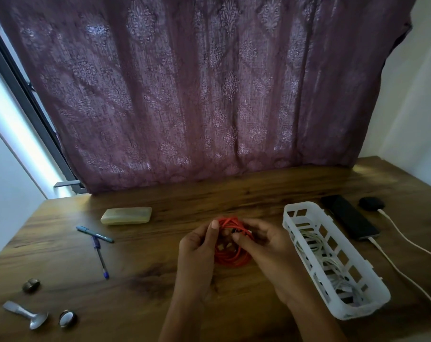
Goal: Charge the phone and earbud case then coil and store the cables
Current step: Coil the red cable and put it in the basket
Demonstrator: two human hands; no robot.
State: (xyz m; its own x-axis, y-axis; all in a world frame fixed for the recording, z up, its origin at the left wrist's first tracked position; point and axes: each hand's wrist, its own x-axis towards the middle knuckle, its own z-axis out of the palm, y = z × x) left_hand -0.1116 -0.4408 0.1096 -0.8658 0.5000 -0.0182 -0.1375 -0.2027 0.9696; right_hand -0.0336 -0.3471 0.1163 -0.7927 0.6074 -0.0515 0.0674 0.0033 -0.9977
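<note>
- Bench point(140, 287): matt wood-grain top. A purple curtain point(197, 82) with a woven damask pattern hangs along its far edge.
- Red cable point(230, 259): thin round cord wound into a loop of many turns, at the bench centre, between both hands. Whether it rests on the wood cannot be told.
- Left hand point(197, 253): fingers point(214, 225) curled round the left side of the coil, thumb upright against it.
- Right hand point(268, 248): fingers bent, pinching the upper right part of the coil. A small dark piece shows at the pinch; its kind cannot be told.
- White basket point(357, 311): long, rectangular, slotted plastic, just right of the hands. Coiled white cables point(313, 243) lie inside.
- Phone point(347, 218): flat black slab just right of the basket's far end. A white charging cable point(402, 272) is plugged into its near end.
- Earbud case point(371, 203): small, rounded, black, near the phone's far end, to its right. A second white cable point(404, 236) joins it.
- Left area, well apart from the coil: a translucent yellowish oblong case point(126, 215), a teal marker point(94, 234), a blue ballpoint pen point(100, 257).
</note>
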